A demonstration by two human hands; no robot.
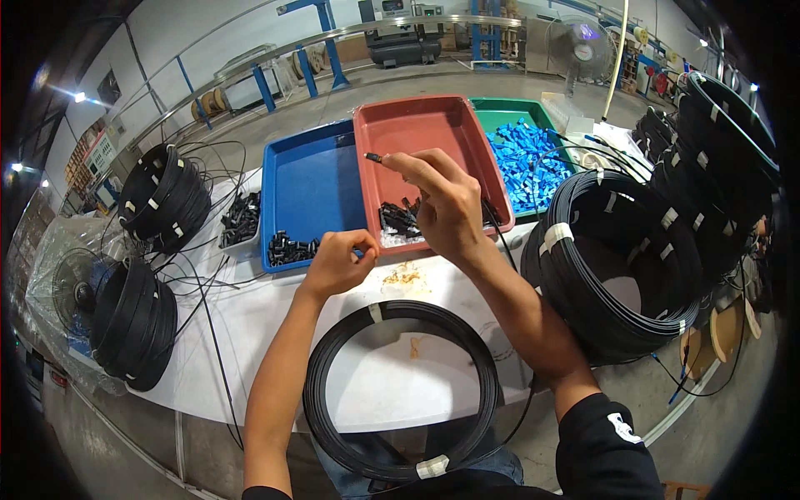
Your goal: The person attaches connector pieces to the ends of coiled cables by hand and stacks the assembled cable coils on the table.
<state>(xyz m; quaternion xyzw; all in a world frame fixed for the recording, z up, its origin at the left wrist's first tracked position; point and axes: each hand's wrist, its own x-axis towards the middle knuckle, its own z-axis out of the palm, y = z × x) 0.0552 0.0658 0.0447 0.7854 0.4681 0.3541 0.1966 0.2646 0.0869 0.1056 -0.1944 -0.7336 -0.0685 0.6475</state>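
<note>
**A:** What do I have nearest me?

**B:** A flat coil of thin black cable bound with white tape (402,392), lying on the white tabletop (250,333) just in front of the body. Its free end runs up past my right wrist.

**A:** And my hands?

**B:** My left hand (337,262) rests at the near lip of the blue rectangular plastic tray (312,179), fingers curled together; I cannot tell whether they pinch anything. It is just beside the small black plastic sleeves (292,247) heaped in that tray's corner. My right hand (446,204) is raised over the red rectangular plastic tray (417,125), its grip closed on the black cable end (375,157), which pokes out to the left past the fingertips.

**A:** So which step do I judge this?

**B:** Fitting the cable end, I think. The next move probably calls for a small part brought squarely onto that tip with a steady right hand.

**A:** Farther out?

**B:** A green tray of blue plastic connectors (529,162), and big stacked black cable coils (617,258) on my right.
</note>
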